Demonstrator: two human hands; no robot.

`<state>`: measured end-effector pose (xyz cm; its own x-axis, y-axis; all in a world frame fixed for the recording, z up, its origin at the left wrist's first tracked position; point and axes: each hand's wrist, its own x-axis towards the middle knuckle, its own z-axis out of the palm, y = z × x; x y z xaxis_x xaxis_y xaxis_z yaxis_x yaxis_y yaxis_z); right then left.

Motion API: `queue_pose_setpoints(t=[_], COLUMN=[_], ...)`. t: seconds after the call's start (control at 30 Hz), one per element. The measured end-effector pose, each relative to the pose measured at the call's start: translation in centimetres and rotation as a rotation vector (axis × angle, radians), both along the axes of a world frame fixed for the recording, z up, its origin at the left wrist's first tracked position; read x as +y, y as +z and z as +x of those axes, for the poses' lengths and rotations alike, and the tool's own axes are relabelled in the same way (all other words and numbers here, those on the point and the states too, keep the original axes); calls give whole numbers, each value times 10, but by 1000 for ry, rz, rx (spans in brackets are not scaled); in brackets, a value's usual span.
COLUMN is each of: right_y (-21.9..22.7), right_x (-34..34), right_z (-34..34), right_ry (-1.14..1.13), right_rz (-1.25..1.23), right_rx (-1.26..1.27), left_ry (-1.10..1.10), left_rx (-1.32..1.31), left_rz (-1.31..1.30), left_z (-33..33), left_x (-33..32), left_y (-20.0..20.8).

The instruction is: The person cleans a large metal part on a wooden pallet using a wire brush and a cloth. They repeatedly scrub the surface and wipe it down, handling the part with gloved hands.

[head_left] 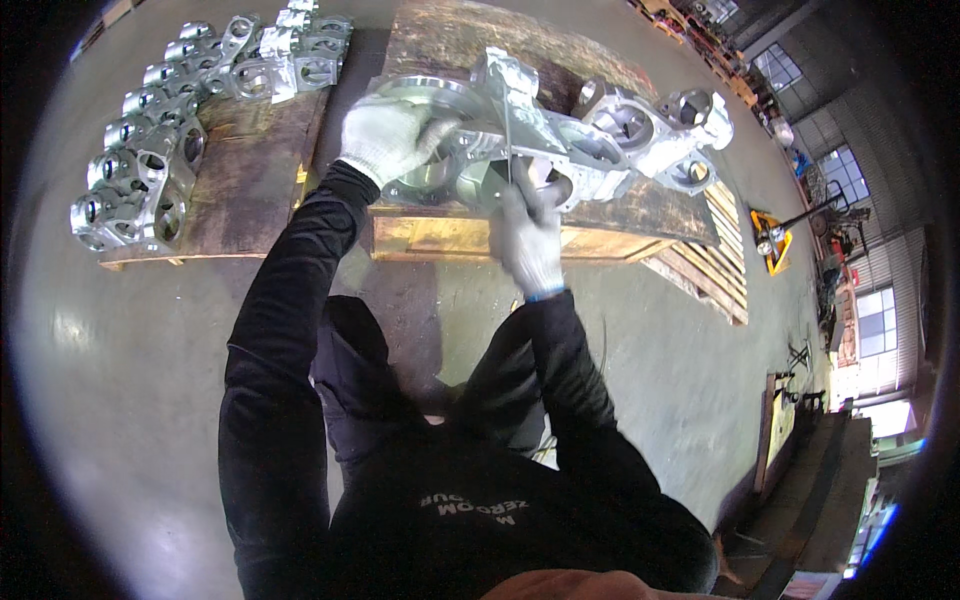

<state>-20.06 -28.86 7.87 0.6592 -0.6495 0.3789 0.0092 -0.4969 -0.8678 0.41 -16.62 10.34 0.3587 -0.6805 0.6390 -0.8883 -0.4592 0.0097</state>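
Note:
Large silvery metal castings with round bores lie on a wooden worktop (430, 40) in front of me. My left hand (385, 140), in a white knit glove, is closed round the ringed end of the nearest metal casting (440, 95). Gloved as well, my right hand (528, 232) is closed on a slim metal rod (508, 125) that stands up from the fingers across the casting, perhaps a file. The rod's lower end is hidden in the glove. Right of my hands, more castings (640, 125) rest close against this one.
On the left, a lower wooden platform (245, 190) carries rows of similar castings (150, 185). A slatted pallet (715, 255) sticks out beyond the worktop's right end. Farther right are a yellow pallet jack (775, 245) and, lower down, a brown bench (820, 490).

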Motion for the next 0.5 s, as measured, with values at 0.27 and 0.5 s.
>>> queue_pose_setpoints(t=[0.27, 0.5], right_y=[-3, 10], right_x=[-3, 6], right_z=[-3, -25], right_ry=[41, -163], right_rz=[3, -515], right_rx=[-1, 415], left_ry=[21, -25], left_rx=[59, -42], left_rz=[41, -133], left_z=[0, 11], left_x=[-1, -1], left_y=[-1, -4])
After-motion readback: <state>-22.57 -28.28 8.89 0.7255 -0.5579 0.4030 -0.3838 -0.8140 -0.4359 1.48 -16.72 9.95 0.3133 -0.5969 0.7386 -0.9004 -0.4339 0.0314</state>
